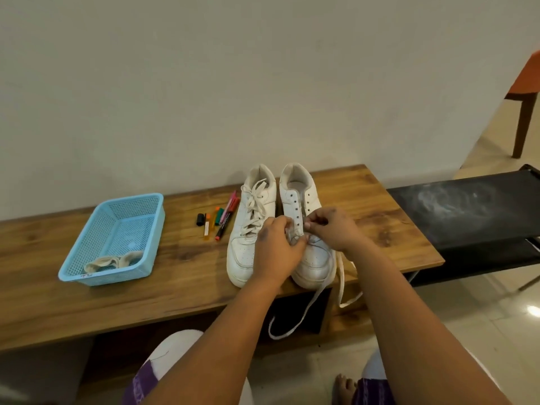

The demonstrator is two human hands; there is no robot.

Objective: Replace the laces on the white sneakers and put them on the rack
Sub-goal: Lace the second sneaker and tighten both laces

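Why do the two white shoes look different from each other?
The left sneaker is laced all the way up, but the right sneaker has mostly bare eyelets. No hand touches the left sneaker, while the left hand and right hand work at the right sneaker's lowest holes. The right sneaker's lace hangs loose over the bench edge; the left sneaker's lace stays on the shoe. Both are white and point toward the person.

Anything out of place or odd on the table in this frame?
Mostly in order. The lace being threaded into the right sneaker trails off the table edge, hanging loose below it. The markers lie scattered beside the left sneaker, one black cap off.
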